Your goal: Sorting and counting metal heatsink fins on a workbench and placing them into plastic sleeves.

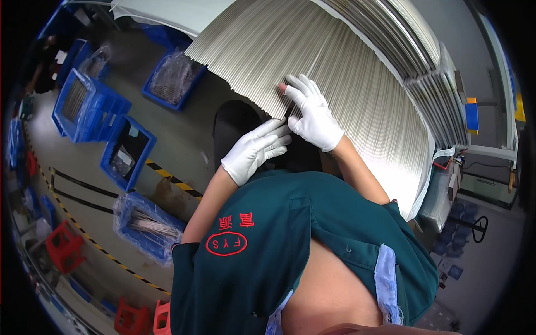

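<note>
A broad layer of thin silver metal rods [262, 50] lies side by side in front of me, their near ends forming an uneven edge. My right hand [314, 116], in a white glove with one fingertip bare, rests on the rods near that edge. Its fingers reach over them and the thumb stands apart. Beside it, my left hand [255, 151], also white-gloved, has its fingers stretched out, with the tips at the rod ends. A narrow dark gap shows at the rods' edge between the two hands. Neither hand visibly grips a rod.
More long metal pieces [430, 95] are stacked along the right side. On the floor to the left are blue crates [89, 109], another crate holding plastic-wrapped pieces [173, 81], and a plastic-lined crate of thin rods [148, 226]. Red stools [64, 245] stand beyond striped floor tape.
</note>
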A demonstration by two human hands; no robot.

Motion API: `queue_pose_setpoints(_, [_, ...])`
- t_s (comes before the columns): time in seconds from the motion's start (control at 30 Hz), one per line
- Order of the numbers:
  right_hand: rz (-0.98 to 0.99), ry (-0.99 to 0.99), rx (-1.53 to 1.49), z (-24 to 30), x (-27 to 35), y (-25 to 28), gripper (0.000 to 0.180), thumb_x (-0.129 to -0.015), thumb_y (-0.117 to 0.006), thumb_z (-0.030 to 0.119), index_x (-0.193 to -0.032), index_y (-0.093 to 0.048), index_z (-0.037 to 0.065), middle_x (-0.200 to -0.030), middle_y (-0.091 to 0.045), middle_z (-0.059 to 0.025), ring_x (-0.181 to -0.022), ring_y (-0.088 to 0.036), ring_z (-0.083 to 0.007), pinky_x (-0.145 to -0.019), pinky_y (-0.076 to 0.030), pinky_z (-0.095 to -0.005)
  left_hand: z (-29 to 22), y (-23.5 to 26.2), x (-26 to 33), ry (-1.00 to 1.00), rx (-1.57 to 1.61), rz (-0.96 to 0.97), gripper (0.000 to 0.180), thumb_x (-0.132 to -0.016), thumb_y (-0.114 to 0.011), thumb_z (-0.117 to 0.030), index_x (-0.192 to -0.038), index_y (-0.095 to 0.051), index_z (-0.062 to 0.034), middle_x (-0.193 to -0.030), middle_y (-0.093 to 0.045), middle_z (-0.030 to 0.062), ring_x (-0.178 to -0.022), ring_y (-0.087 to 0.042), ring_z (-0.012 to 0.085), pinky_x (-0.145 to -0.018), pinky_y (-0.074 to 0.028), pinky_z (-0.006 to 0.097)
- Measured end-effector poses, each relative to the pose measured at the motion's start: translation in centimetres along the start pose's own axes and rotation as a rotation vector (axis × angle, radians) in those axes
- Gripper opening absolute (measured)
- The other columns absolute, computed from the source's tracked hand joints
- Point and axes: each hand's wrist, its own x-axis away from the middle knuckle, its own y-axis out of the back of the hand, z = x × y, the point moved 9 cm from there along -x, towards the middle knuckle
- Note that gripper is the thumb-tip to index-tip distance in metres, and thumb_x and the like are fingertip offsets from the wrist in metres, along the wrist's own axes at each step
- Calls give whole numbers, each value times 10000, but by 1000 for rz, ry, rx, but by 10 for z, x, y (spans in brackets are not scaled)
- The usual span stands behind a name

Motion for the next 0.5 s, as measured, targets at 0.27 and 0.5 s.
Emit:
queue_pose_setpoints(0.27, [-6,25,-6,10,-7,0,605,-662,-607,153,-1249,-491,61,-1334,-419,-180,-1288,-311,-385,-1083,-247,-460,1,7,0,-8,13,-14,532,-922,-503,-179,-1379,-301,5,-1339,-434,126,-1175,-483,228,-965,-406,372])
queue_pose_setpoints(0.5, [-14,32,-27,10,-8,0,615,-660,-620,165,-1252,-487,65,-1329,-422,-183,-1284,-316,-386,-1083,-247,-463,-3,9,1,-14,16,-13,577,-913,-521,-187,-1394,-268,7,-1364,-411,139,-1185,-478,230,-978,-394,365])
